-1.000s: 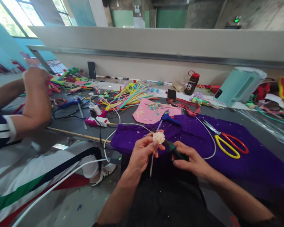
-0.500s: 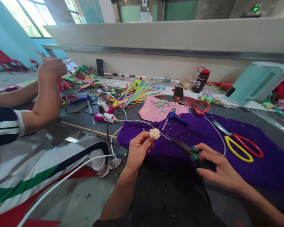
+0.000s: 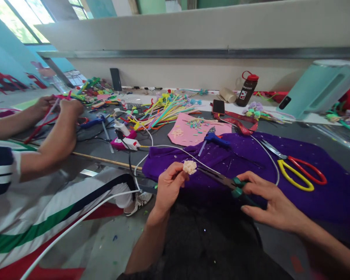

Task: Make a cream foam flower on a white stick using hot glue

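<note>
Between the thumb and fingers of my left hand (image 3: 169, 184) is a small cream flower-like piece (image 3: 189, 167), held over the near edge of the purple cloth (image 3: 303, 155). My right hand (image 3: 268, 200) is wrapped round the green handles of long-nosed pliers (image 3: 220, 177). The pliers' tips point left, close beside the cream piece; whether they touch it I cannot tell. A blue glue gun (image 3: 216, 140) lies on the cloth behind the pliers, and scissors (image 3: 299, 171) with red and yellow handles lie to the right.
Pink sheet (image 3: 177, 128) with small bits, colourful stems (image 3: 163, 112), phone (image 3: 218, 107), bottle (image 3: 246, 91) and teal device (image 3: 309, 93) stand or lie farther back. A white cable (image 3: 272, 163) crosses the cloth. At left, another person's hands (image 3: 67, 107) hold pink stems beside a power strip (image 3: 128, 143).
The pliers' tips have come nearer the cream piece, with my right hand shifted slightly left. The other person's hands have lowered. The view has shifted a little.
</note>
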Demonstrator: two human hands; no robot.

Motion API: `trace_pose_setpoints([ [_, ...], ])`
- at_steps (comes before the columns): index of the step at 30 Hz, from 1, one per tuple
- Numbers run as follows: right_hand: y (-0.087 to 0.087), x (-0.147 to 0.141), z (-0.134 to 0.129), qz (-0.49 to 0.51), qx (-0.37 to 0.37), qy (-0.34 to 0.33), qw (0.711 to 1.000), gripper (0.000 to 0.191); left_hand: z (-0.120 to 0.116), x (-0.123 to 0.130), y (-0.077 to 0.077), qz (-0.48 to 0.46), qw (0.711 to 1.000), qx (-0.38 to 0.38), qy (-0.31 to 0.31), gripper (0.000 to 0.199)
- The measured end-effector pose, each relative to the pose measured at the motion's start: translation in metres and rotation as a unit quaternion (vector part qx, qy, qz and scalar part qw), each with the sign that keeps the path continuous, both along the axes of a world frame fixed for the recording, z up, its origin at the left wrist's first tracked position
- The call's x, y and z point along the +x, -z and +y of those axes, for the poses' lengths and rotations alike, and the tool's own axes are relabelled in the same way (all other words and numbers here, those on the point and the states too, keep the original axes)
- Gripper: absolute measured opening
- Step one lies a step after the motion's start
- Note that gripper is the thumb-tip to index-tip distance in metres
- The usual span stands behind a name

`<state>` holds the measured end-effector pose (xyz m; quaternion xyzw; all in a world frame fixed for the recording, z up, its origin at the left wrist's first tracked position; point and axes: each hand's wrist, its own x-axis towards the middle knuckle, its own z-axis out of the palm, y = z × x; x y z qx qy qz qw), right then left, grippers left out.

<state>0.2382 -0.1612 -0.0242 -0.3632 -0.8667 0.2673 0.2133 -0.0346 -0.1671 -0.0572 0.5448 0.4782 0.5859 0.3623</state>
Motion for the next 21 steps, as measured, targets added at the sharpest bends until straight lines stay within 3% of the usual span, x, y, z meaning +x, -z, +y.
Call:
trace_pose_setpoints([
  [9, -0.0062, 0.0014, -0.0016, -0.008, -0.023, -0.006, 1.0, 0.014, 0.0019, -0.0035, -0.001, 0.115, 0.991, 0.071, -0.025, 0.008],
  [21, -0.0094, 0.0023, -0.0024, -0.001, -0.033, -0.007, 0.999, 0.01, 0.0029, -0.0068, 0.0035, 0.161, 0.982, 0.091, -0.049, 0.01],
])
